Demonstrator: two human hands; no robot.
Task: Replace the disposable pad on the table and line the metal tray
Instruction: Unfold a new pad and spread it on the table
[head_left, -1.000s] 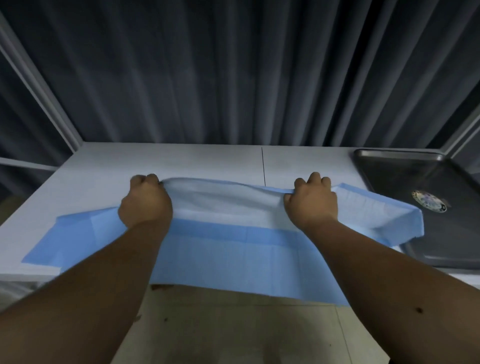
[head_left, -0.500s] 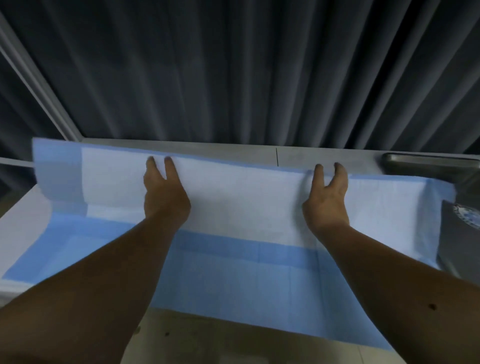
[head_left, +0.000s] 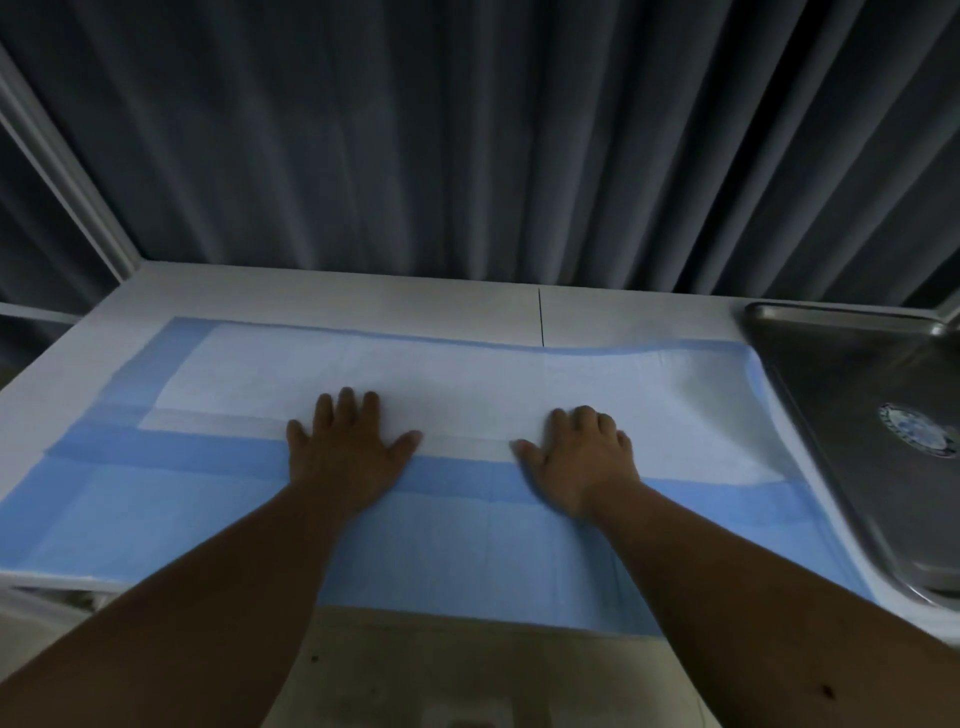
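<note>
A blue disposable pad (head_left: 447, 540) with a white absorbent centre lies spread across the white table (head_left: 332, 291). Its far half is flat, white side up; its near blue part hangs over the table's front edge. My left hand (head_left: 345, 447) rests palm down on the pad, fingers spread, holding nothing. My right hand (head_left: 582, 457) presses flat on the pad to the right, fingers slightly curled. The metal tray (head_left: 831, 374) sits on the table at the right, touching the pad's right edge, with a round sticker (head_left: 917, 428) inside it.
Dark pleated curtains (head_left: 467, 135) hang right behind the table's far edge. A white frame post (head_left: 67, 176) slants at the left. A thin seam (head_left: 540, 322) splits the tabletop. Beige floor (head_left: 467, 675) shows below the front edge.
The far half of the pad, which both hands held raised, has been laid down flat toward the curtains. Both hands let go of its edge and now press on it, palms down.
</note>
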